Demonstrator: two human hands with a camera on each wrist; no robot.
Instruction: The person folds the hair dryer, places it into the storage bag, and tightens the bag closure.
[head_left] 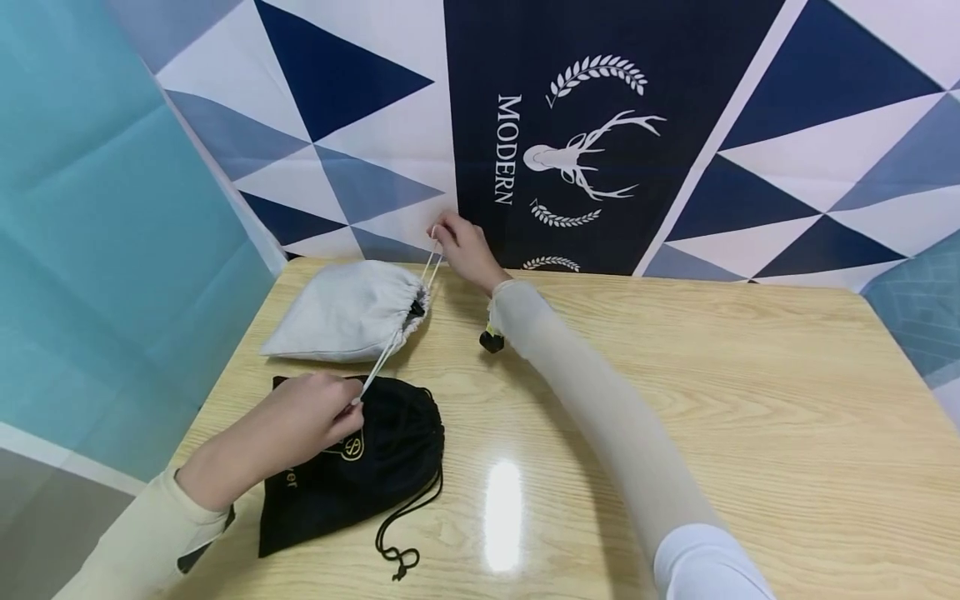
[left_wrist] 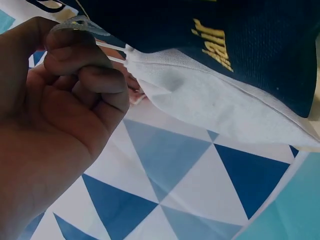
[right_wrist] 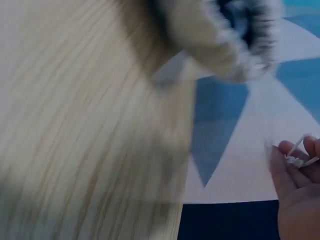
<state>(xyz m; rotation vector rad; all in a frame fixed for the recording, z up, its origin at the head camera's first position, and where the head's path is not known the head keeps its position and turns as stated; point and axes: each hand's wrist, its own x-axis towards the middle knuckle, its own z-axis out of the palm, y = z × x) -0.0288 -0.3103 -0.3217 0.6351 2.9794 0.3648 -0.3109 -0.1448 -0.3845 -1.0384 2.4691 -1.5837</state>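
Note:
A whitish drawstring bag (head_left: 337, 308) lies at the table's back left, its gathered mouth partly open to the right. Something black (head_left: 416, 308) shows inside that mouth; its kind is hidden. My left hand (head_left: 318, 417) pinches one white cord (head_left: 381, 364), pulled toward the front over the black bag. Between curled fingers, the cord loop (left_wrist: 75, 24) appears in the left wrist view. At the far side, my right hand (head_left: 467, 250) grips the other cord (head_left: 432, 267), drawn taut toward the wall. Its knotted end (right_wrist: 296, 161) sits at the fingertips in the right wrist view.
A black drawstring bag (head_left: 390, 458) with gold print lies flat below my left hand, its black cord (head_left: 393, 550) trailing on the wooden table (head_left: 712, 400). A patterned cloth wall (head_left: 375, 167) rises right behind the table's back edge. A small black object (head_left: 491, 340) is beside my right wrist.

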